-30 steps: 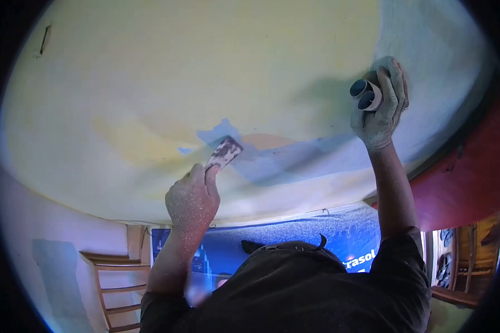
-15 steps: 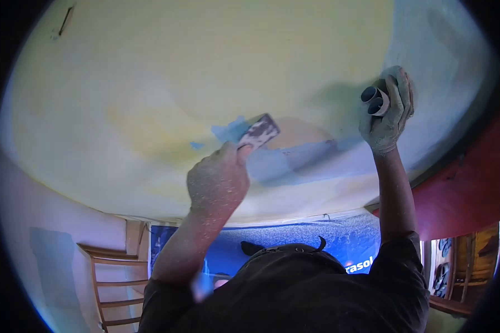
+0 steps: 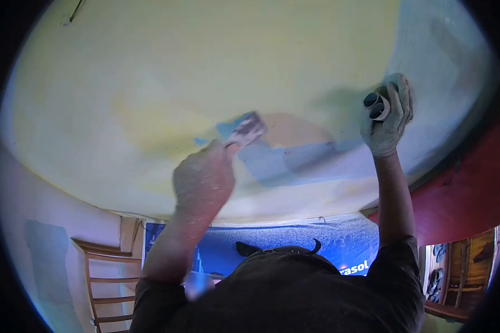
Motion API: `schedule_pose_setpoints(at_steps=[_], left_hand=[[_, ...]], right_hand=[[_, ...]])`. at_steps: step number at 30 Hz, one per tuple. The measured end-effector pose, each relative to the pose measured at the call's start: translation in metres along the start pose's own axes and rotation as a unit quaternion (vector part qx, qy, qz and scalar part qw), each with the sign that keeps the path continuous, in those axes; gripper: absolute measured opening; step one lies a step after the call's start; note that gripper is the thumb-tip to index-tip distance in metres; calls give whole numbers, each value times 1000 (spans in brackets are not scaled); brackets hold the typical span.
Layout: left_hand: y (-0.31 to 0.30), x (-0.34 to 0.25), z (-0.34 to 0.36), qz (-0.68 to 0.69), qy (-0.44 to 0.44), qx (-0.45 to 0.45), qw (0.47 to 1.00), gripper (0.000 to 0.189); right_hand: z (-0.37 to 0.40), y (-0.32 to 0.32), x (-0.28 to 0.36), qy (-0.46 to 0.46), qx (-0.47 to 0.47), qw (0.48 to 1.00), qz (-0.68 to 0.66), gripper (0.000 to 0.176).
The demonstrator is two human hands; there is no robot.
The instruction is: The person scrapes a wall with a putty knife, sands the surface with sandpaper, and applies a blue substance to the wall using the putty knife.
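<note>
My left hand (image 3: pixel 205 175), dusty, is closed around the handle of a scraper (image 3: pixel 248 129). The scraper's wide blade, smeared white and dark, is against or close to the painted surface (image 3: pixel 250 61), beside a blue patch (image 3: pixel 226 129). Whether the blade touches cannot be told. My right hand (image 3: pixel 391 119), coated in pale dust, is up near the same surface on the right. Its fingers are wrapped round a curled sheet of sandpaper (image 3: pixel 384 105), whose ends show as two dark-lined rolls.
A larger blue-grey patch (image 3: pixel 272 166) lies below the scraper on the yellowish surface. Behind my dark-sleeved body are a blue banner (image 3: pixel 294 230) and a wooden ladder (image 3: pixel 114 280) at lower left. A red surface (image 3: pixel 455 194) is at right, above wooden shelving (image 3: pixel 472 266).
My left hand and the scraper have shifted left. The right hand keeps its grip on the sandpaper and sits slightly lower in view. The whole view has shifted slightly.
</note>
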State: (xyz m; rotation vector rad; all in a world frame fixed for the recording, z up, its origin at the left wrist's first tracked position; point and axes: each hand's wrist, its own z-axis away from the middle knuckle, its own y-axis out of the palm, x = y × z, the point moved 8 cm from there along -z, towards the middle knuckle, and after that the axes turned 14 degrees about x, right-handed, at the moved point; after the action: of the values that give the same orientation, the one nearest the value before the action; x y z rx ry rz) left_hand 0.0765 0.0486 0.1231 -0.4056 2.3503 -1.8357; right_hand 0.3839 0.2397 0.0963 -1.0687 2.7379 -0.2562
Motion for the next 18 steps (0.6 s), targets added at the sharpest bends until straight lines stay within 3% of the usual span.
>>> schedule_pose_setpoints(at_steps=[3, 4, 8, 12, 15, 18], left_hand=[[6, 31, 7, -9, -38, 24, 999, 36], [5, 27, 7, -52, -27, 2, 998, 37], [12, -21, -16, -6, 11, 9, 1000, 37], [18, -3, -7, 15, 29, 3, 999, 36], [22, 31, 5, -9, -23, 21, 999, 36], [21, 6, -5, -8, -7, 18, 1000, 37]], right_hand=[[3, -1, -4, -5, -7, 1000, 7, 52], [2, -1, -1, -2, -7, 1000, 3, 52], [4, 1, 0, 7, 4, 1000, -3, 53], [4, 4, -3, 4, 10, 1000, -1, 53], [3, 1, 0, -4, -1, 1000, -11, 53], [7, 3, -4, 0, -3, 1000, -11, 54]])
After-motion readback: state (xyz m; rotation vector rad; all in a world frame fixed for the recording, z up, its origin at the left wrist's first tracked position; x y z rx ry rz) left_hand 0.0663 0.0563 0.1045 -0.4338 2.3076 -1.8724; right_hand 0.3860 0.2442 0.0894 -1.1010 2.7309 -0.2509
